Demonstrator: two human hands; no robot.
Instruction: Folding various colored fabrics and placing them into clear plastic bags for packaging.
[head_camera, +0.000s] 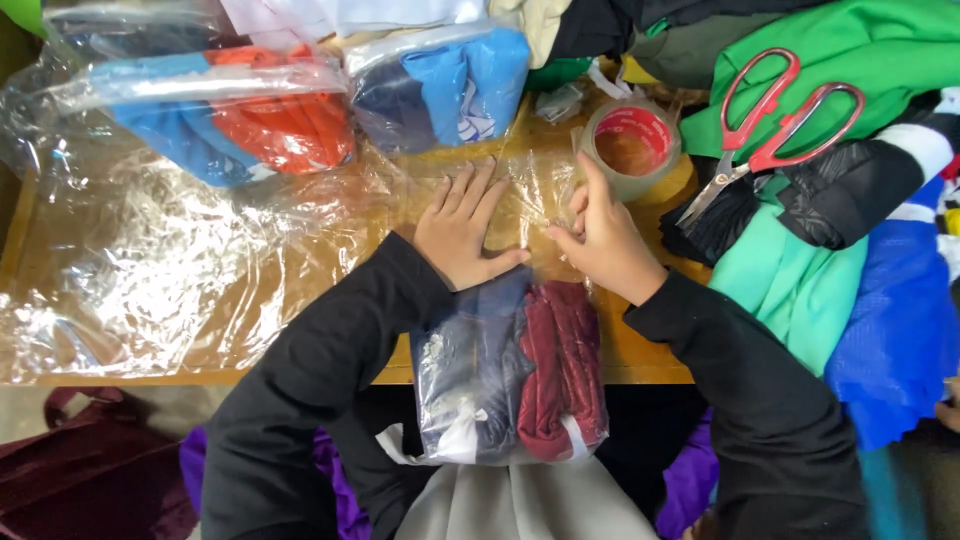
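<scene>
Now both hands (530, 235) flat on bag (510, 370).

Long black sleeves (330, 370), bare hands

The clear plastic bag (510, 375) is glossy and crinkled over soft navy and maroon cloth. Left of it, loose plastic sheeting (170, 270) shines, wrinkled, on a smooth yellowish wooden table (645, 355). Above the bag, the tape roll (632, 145) looks glossy. Right of the roll, the scissors (770, 130) have smooth red plastic handles and dull metal blades on matt green cloth (880, 50).
</scene>
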